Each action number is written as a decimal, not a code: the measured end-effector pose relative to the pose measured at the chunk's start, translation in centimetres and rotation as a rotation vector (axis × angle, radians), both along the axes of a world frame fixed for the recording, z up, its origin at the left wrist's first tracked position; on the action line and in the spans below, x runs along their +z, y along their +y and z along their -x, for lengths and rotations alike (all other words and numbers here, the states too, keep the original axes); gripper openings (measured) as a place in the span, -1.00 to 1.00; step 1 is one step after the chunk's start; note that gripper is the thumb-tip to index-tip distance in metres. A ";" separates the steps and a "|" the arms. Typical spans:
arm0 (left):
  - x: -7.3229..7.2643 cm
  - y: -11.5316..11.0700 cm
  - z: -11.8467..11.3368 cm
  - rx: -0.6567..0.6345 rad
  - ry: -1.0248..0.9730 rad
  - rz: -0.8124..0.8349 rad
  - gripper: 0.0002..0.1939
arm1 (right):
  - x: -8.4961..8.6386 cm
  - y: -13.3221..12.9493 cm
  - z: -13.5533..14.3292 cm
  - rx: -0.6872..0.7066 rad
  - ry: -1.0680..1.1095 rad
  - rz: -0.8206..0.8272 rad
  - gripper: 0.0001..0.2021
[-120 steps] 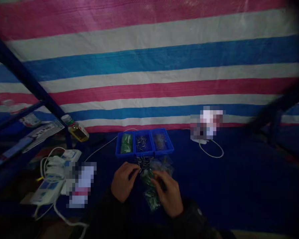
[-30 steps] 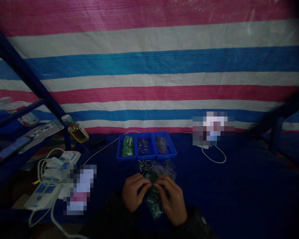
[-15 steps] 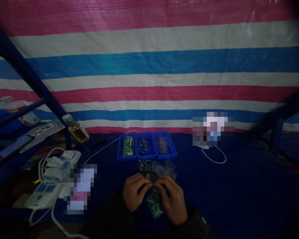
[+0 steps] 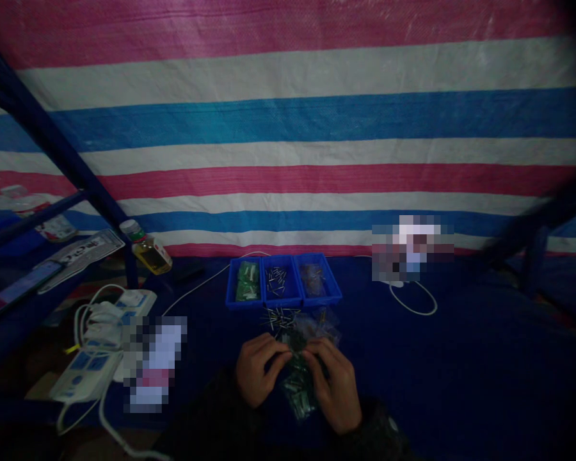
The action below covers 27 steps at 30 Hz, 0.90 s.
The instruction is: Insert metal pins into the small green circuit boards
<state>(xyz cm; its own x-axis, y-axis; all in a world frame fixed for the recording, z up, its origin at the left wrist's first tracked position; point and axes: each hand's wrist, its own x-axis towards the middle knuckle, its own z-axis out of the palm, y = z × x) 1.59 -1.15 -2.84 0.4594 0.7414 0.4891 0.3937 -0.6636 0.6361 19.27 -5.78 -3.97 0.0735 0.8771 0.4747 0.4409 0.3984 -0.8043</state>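
Note:
My left hand and my right hand face each other low in the middle, thumbs and forefingers pinched. Between their fingertips is what looks like a small green plastic bag; its exact outline is hard to see in the dim light. Below it lie several greenish clear bags with short thin pieces in them. Just beyond my fingers are a loose heap of thin metal pins and some clear plastic bags.
A three-part blue tray behind the pins holds green bags, metal pins and brownish pieces. To the left are a power strip with white cables, a bottle and a blurred-out panel. A blue metal frame and striped sheet surround the surface.
My fingertips have moved slightly apart, the right ones a little to the right, and more green plastic shows between them. The tray, pins and bags stay in place.

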 end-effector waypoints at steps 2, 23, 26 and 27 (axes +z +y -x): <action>-0.1 0.0 0.0 0.003 -0.001 0.002 -0.85 | 0.0 0.0 0.0 -0.013 0.001 0.002 -0.81; 0.1 -0.1 0.0 -0.063 0.002 0.061 -0.87 | -0.5 -0.1 0.0 0.068 -0.010 -0.035 -0.79; -0.2 -0.1 0.0 -0.085 0.009 0.050 -0.89 | -0.5 -0.1 0.1 0.075 -0.021 -0.019 -0.81; -0.2 -0.1 0.0 -0.085 0.012 0.048 -0.89 | -0.5 -0.1 0.1 0.075 -0.024 -0.013 -0.82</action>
